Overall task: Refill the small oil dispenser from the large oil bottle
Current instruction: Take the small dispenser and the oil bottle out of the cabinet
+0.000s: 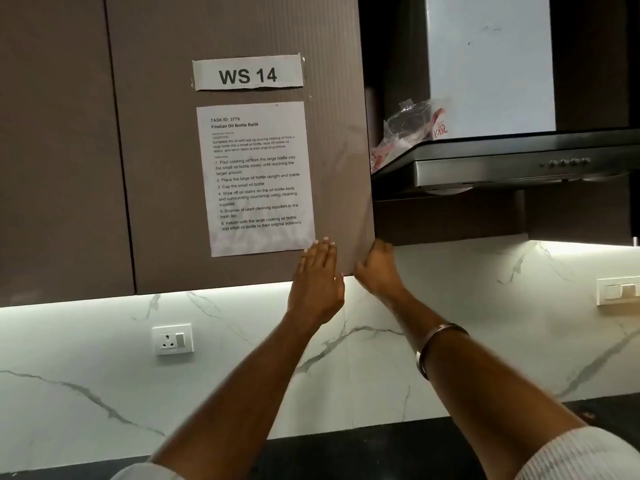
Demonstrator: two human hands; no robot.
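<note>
Dark bench (pixel 363 452) along the bottom edge; white marble wall (pixel 104 375) behind it with a socket (pixel 172 339). Above, brown wall cabinet door (pixel 166 202) carrying a "WS 14" label (pixel 248 72) and a task sheet (pixel 255 178); steel range hood (pixel 502 168) to its right. Left hand (pixel 317 284) laid flat, fingers straight, on the door's lower corner. Right hand (pixel 377 268) curled round the door's edge, gripping it. No oil dispenser or large bottle in view.
</note>
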